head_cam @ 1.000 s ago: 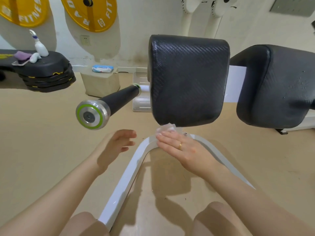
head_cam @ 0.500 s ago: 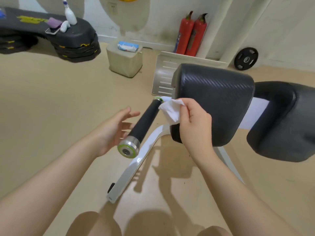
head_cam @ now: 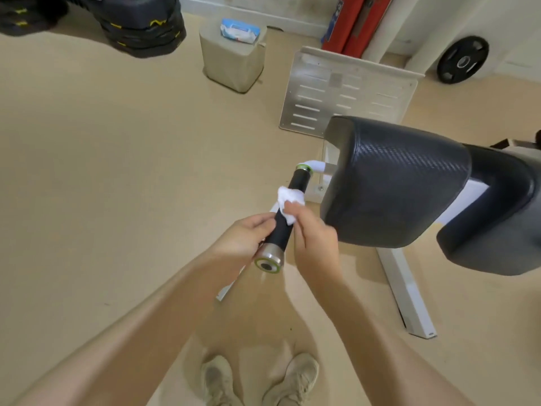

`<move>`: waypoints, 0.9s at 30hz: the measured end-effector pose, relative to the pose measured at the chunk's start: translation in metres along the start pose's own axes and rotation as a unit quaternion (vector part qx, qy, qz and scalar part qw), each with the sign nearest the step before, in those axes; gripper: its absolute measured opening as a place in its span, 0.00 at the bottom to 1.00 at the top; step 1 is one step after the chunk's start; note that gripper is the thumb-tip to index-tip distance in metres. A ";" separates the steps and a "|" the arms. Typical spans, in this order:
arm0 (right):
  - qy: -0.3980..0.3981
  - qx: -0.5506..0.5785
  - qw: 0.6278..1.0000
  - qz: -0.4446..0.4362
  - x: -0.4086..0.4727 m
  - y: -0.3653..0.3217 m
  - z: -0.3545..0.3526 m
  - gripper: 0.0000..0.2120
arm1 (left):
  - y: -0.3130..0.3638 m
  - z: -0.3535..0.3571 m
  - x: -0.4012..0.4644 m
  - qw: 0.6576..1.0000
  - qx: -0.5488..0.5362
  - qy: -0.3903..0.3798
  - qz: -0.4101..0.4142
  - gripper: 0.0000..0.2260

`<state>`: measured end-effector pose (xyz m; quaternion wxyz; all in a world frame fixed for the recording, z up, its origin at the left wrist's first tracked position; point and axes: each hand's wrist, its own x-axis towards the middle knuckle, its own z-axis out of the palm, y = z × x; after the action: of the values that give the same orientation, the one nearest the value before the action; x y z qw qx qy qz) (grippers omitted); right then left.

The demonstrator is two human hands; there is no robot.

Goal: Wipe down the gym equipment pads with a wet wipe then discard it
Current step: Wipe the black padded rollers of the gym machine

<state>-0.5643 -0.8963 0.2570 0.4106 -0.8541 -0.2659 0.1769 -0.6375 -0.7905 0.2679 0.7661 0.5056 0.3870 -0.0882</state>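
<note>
Wiping is under way on the black foam-covered handle bar that sticks out from the side of the white-framed gym machine. The right hand pinches a crumpled white wet wipe between its fingertips and presses it against the upper middle of the bar, so this grip is narrow and holds the wipe. The left hand curls round the lower part of the same bar, just above its silver end cap with the green ring, steadying it.

Just to the right of the bar sits the large black textured pad, with a second dark rounded pad touching its far side. From this one view I cannot tell whether either pad has been fully wiped.

Risks, as I judge them: the wipe is bunched into a small wad, so it may touch only a narrow strip of the bar and leave the underside untouched. A pinch this light could also let the wipe slip to the tan floor under harder rubbing. No bin for discarding can be identified; a blue-and-white wipes pack lies on a pale square block farther off.
</note>
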 end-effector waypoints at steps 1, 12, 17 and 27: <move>0.008 0.025 1.000 0.013 -0.017 -0.003 0.000 0.06 | 0.000 -0.001 -0.001 1.000 -0.004 0.003 -0.003 0.13; 0.179 0.287 0.853 0.397 0.013 -0.024 0.000 0.11 | 0.023 -0.012 -0.008 0.996 0.061 -0.039 -0.050 0.19; 0.135 0.365 0.821 0.419 0.051 -0.025 0.004 0.08 | 0.023 -0.013 -0.002 0.993 0.102 -0.052 -0.021 0.22; -0.025 0.171 0.939 0.298 -0.033 -0.028 -0.022 0.13 | 0.025 -0.013 -0.004 0.993 0.082 -0.044 -0.069 0.20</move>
<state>-0.5871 -0.9151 0.2952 0.4722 -0.8061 0.0252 0.3557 -0.6336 -0.7683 0.2855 0.7303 0.5346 0.3780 -0.1949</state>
